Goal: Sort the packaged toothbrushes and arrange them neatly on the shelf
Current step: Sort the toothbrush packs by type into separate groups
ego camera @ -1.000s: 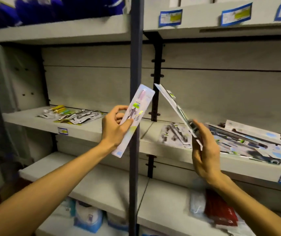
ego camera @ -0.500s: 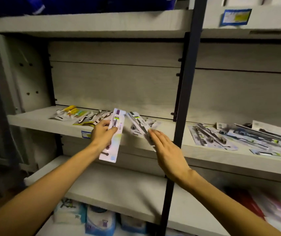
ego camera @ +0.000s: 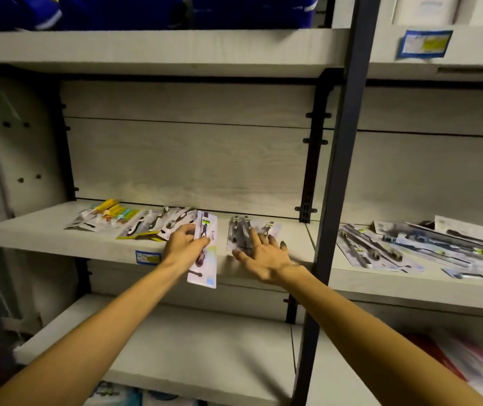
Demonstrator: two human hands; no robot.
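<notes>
Left hand [ego camera: 186,244] around pink toothbrush pack [ego camera: 204,249] (right hand [ego camera: 263,256] flat on grey pack [ego camera: 241,234])

pink-white toothbrush pack [ego camera: 204,253] | gripped mid-length, overhanging shelf [ego camera: 58,238] edge | grey packs [ego camera: 241,234] flat, right of grip

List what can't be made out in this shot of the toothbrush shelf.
- Head view: print on the white pack in the left hand is too blurred to read fully.
- Grey packs under the right hand: fingers cover their near ends; count unclear.
- Price label: too small.
- Pile of packs on the right: motion-blurred, cut by the frame edge.
- Bottom-shelf goods: smeared.
</notes>
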